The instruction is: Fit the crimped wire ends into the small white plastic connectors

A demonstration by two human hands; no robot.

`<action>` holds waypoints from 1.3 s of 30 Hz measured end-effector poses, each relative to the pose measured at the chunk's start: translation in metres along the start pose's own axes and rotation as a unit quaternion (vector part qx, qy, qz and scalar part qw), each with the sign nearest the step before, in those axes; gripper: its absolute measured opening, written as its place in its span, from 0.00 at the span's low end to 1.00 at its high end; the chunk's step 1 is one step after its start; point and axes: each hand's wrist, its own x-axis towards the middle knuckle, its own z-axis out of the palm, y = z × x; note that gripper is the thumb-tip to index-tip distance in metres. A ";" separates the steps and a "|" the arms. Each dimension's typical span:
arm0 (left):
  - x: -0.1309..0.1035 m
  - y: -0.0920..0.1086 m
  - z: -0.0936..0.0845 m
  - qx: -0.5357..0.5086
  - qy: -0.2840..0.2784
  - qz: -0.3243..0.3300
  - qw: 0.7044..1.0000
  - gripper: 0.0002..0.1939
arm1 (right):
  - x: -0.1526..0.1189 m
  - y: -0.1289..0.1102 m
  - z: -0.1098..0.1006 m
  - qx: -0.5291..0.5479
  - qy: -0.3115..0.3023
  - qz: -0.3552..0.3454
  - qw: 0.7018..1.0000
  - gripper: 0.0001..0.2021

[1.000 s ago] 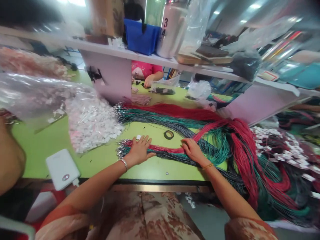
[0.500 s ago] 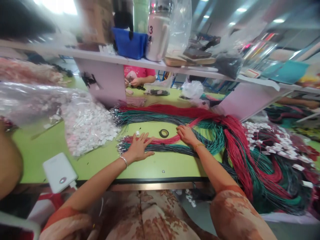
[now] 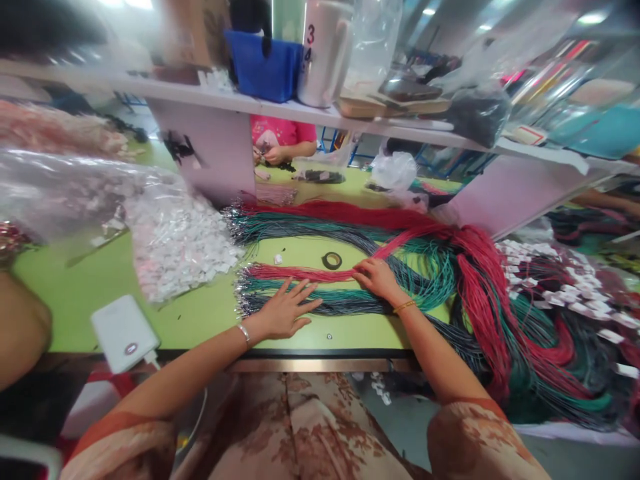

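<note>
My left hand lies flat with fingers spread over green wires and dark grey wires on the table. Its fingertips come close to a bundle of red wires. The fingers of my right hand are bent onto that red bundle and pinch it near its bend; the fingertips are partly hidden. Shiny metal ends show at the left of these bundles. Beyond them lies a second row of wires, red, green and grey. A roll of black tape sits between the rows.
A clear bag of small white connectors lies at left, near a white power bank. Long wires heap up at right beside white-tipped ones. A shelf with a blue bin crosses above. Another person's hands work beyond it.
My left hand has shifted off the red wires toward the near edge, onto the green and grey ones. The red bundle lies straighter and farther apart from them. My right hand stays at the red wires.
</note>
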 end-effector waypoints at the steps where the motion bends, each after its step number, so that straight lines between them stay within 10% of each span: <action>1: -0.001 0.002 0.000 -0.005 -0.005 0.006 1.000 0.28 | 0.001 -0.003 0.000 -0.006 0.001 0.011 1.000 0.17; 12: -0.005 0.010 0.000 -0.042 -0.004 0.007 0.999 0.22 | -0.026 -0.094 -0.007 0.155 0.028 -0.073 0.985 0.14; 23: 0.000 0.012 -0.001 0.037 0.028 -0.149 0.988 0.30 | 0.051 -0.132 0.026 0.074 -0.012 -0.152 0.985 0.21; 39: 0.043 0.018 0.020 0.012 0.011 -0.098 0.995 0.17 | 0.062 -0.113 0.032 0.078 -0.059 -0.132 0.986 0.14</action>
